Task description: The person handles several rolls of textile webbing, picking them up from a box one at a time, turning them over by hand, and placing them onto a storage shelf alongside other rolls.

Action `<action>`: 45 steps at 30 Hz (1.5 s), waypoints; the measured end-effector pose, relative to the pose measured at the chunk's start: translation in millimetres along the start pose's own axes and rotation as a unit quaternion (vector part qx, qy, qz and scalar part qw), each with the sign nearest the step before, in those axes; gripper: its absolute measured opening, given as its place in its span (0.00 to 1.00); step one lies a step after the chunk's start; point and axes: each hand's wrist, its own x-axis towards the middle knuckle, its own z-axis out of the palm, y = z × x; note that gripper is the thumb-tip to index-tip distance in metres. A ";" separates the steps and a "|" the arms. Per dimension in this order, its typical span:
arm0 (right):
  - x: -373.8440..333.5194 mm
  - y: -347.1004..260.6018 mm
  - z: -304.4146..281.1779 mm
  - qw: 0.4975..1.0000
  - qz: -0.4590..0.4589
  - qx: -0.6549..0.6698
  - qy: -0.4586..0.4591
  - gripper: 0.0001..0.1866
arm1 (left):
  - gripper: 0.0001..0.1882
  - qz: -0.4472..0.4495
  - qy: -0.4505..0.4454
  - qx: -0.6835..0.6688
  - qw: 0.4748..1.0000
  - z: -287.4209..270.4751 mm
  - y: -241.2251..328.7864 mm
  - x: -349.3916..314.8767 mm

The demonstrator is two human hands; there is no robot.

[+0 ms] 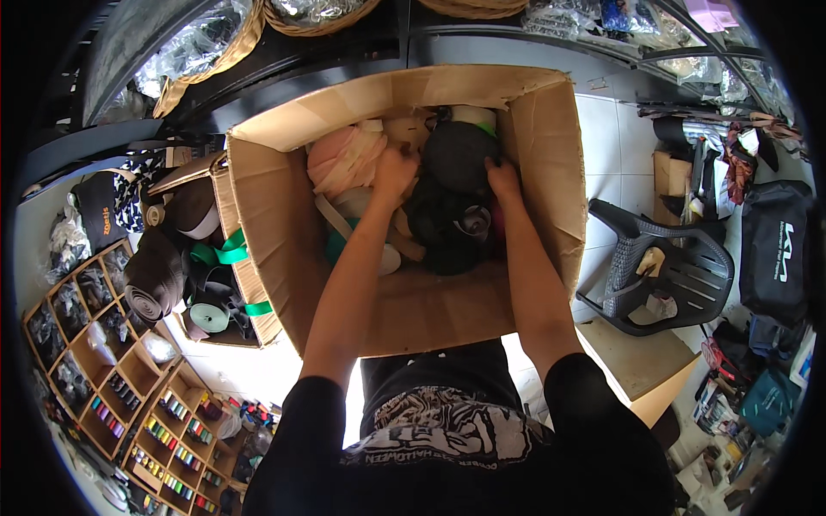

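Observation:
Both my hands reach down into a large open cardboard box [413, 310] full of rolled textile bands. My right hand [502, 181] grips the right edge of a dark grey roll [459, 159], thumb on its face. Between that roll and a peach-coloured roll [340, 161], my left hand [396, 169] is closed with curled fingers; what it holds is hidden. Below the grey roll lies a heap of black bands [434, 219] with a clear round plastic piece [473, 222] on it. A cream band [334, 215] sits beside my left forearm.
Left of the box stands another carton with a dark brown roll [155, 275] and green ribbon [232, 248]. Wooden racks hold thread spools [172, 443]. A black plastic chair [667, 267] stands at right, near a wooden box [641, 361]. Wicker baskets [323, 19] line the far shelf.

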 end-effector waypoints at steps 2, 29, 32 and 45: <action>13.7 12.7 -3.5 0.999 -0.015 0.037 -0.021 0.32 | 0.18 -0.013 -0.005 0.020 1.000 25.7 -7.7 20.4; -176.5 -114.6 -93.2 0.854 0.066 0.472 -0.210 0.24 | 0.19 0.043 -0.091 -0.093 0.991 -164.6 187.2 -80.4; -194.4 -131.4 -96.8 0.867 0.015 0.437 -0.241 0.26 | 0.20 0.113 -0.071 0.008 0.991 -193.3 202.9 -101.5; -337.9 -272.1 -183.1 0.780 -0.623 -0.010 0.065 0.27 | 0.16 0.350 0.000 0.139 0.927 -340.0 251.7 -229.5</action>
